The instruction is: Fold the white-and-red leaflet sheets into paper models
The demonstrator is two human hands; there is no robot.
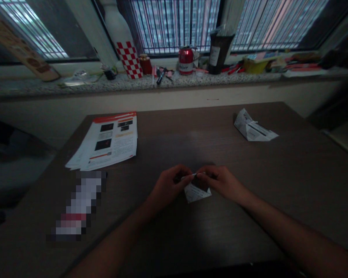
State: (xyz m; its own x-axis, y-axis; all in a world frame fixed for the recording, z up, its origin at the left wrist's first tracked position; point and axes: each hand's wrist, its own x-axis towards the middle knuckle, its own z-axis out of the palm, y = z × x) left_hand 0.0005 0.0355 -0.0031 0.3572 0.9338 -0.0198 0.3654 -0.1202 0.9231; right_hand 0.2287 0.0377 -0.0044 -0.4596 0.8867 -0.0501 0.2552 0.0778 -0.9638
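Both my hands meet over the middle of a dark wooden table point(249, 193). My left hand point(168, 185) and my right hand point(223, 182) each pinch the top edge of a small folded piece of white paper point(196, 192), which hangs between them just above the tabletop. The fingers of both hands are closed on it. Another folded paper shape point(253, 127), white with print, lies flat at the far right of the table.
A stack of printed leaflets point(107, 141) with red bands lies at the far left. A blurred-out object point(79, 204) lies near the left edge. The stone windowsill point(75, 87) behind holds a red can point(186, 60), a checkered bottle point(129, 58), a dark cup point(219, 52) and clutter.
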